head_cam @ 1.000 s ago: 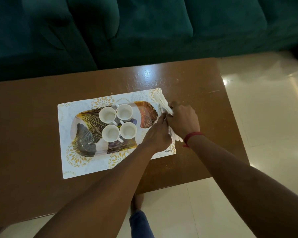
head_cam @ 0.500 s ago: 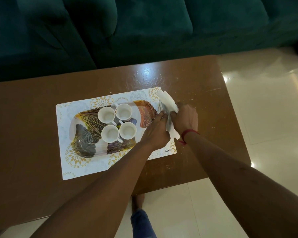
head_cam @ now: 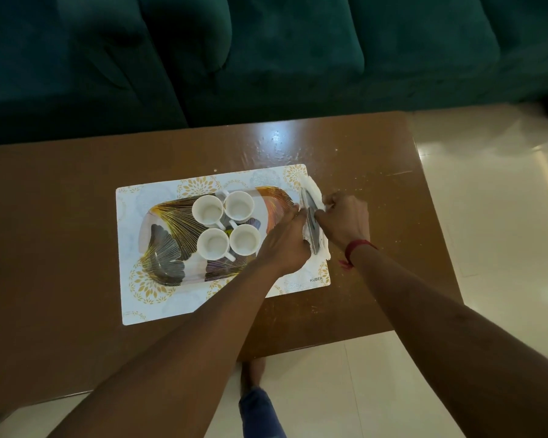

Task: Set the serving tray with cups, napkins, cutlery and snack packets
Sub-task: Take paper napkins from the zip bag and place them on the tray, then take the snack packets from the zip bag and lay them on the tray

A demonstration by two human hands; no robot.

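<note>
We have the four small white ceramic cups (head_cam: 227, 227) already standing in a tight two-by-two cluster on the oval serving tray with the gold-and-grey leaf pattern (head_cam: 162, 248), which sits on the white rectangular placemat with gold floral medallions (head_cam: 133, 298) on the glossy brown wooden worktop (head_cam: 51, 222). So the cups part looks done. We are now on the napkins and cutlery: a crumpled white paper napkin (head_cam: 312, 192) lies along the right edge of the placemat, just beside the right end of the tray, with a slim grey metal piece of cutlery (head_cam: 310, 222) lying lengthwise on it; which kind of cutlery it is we cannot tell. Our left hand (head_cam: 285, 248) rests on the left side of that bundle with its fingers curled down against the napkin, and our right hand (head_cam: 345, 219), with a red thread band at the wrist (head_cam: 356, 248), closes its fingers on the right side, so both seem to pinch or fold the paper around the metal. The bundle is not yet on the tray. No snack packets show anywhere in view, so we judge that the napkin-and-cutlery placement and all the packets remain, perhaps a third of the job behind us.
</note>
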